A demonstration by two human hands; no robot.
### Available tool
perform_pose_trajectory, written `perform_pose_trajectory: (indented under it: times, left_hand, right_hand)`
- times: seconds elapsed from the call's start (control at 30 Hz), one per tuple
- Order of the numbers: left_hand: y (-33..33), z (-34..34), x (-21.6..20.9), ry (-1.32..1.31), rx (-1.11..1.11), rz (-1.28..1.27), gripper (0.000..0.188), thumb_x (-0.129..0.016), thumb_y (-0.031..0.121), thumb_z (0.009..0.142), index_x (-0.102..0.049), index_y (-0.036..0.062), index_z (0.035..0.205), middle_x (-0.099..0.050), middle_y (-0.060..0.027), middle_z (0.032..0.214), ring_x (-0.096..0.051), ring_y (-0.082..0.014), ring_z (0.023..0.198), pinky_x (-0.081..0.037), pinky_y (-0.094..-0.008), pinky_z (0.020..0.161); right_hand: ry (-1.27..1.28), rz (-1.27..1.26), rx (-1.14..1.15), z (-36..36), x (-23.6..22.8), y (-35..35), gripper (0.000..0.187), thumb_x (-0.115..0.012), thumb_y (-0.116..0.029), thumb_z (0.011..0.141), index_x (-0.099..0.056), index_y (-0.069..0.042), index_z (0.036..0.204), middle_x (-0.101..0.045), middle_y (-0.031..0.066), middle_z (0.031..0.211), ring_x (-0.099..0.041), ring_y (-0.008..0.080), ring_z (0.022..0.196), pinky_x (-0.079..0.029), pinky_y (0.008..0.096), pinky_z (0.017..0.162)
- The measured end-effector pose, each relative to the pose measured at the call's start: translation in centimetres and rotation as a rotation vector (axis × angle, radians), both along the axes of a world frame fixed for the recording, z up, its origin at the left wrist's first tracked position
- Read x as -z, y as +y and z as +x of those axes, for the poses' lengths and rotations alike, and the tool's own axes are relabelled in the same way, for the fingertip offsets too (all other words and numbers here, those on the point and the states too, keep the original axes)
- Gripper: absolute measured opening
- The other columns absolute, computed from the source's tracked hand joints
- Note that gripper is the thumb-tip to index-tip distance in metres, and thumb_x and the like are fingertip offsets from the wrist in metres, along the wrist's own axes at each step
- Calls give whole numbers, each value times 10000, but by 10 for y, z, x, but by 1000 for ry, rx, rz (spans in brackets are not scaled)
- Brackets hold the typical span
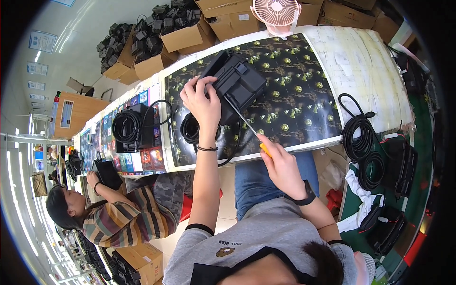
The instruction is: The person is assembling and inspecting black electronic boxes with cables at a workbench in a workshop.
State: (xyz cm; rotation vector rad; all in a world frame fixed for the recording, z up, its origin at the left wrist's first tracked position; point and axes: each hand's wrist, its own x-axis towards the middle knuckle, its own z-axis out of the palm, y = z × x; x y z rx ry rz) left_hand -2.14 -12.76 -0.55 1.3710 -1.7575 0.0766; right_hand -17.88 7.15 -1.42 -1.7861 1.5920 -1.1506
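A black plastic case (242,86) with a raised lid or flap lies tilted on the dark patterned table mat (299,107). My left hand (203,102) has its fingers curled over the case's near-left edge. In my right hand (283,166) is a screwdriver (245,120) with a yellow handle and a long thin metal shaft. The shaft slants up to the near side of the case, where its tip is hard to make out. A coiled black cable (189,132) rests beside my left wrist, and a strand hangs over the table's near edge.
At my left a co-worker (123,213) handles a black object (108,175). Another black case with a coiled cable (127,127) sits on the table. Coiled cables (357,137) lie to the right. A pink fan (276,12) and cardboard boxes (190,35) stand along the far side.
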Motion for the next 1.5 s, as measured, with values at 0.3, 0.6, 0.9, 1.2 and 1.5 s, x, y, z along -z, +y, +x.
perform_pose_trajectory:
  times: [0.3,0.6,0.9,1.2,1.5]
  left_hand:
    - [6,5,-4,59,143,-58,119,-607,4,825,-657,96,881,-597,-101,1072,-479,-308,1059,-370,-392,937]
    - [31,14,-6,66,242,-65,257,-768,127,754,-585,84,931,-569,-105,1117,-430,-307,1076,-343,-418,967]
    - [51,8,-12,19,402,-57,502,-921,339,559,-573,116,844,-583,-49,1091,-443,-287,1077,-366,-435,981]
    - [45,18,-18,66,516,37,602,-936,345,476,-533,114,859,-598,-37,1065,-450,-278,1075,-361,-427,1002]
    - [-1,37,0,506,832,505,685,-945,256,480,-503,96,977,-502,-38,1134,-469,-199,1084,-373,-334,973]
  right_hand:
    - [-991,670,-293,-5,5,17,603,-569,-178,990,-277,-168,1517,-523,6,748,-505,90,595,-435,241,536]
    - [-697,310,-4,-68,5,44,298,-661,-114,912,-540,-74,1181,-618,3,868,-561,68,687,-468,210,573]
    - [-886,78,235,-76,29,-53,292,-616,-139,958,-462,-118,1206,-633,70,1206,-559,38,845,-426,158,496]
    - [-973,-96,135,-51,32,-99,365,-678,-9,880,-441,-124,1133,-679,50,1025,-571,44,772,-438,170,547]
    - [-915,-341,33,-38,30,-87,421,-725,112,788,-468,-83,1059,-617,45,872,-682,199,972,-532,271,792]
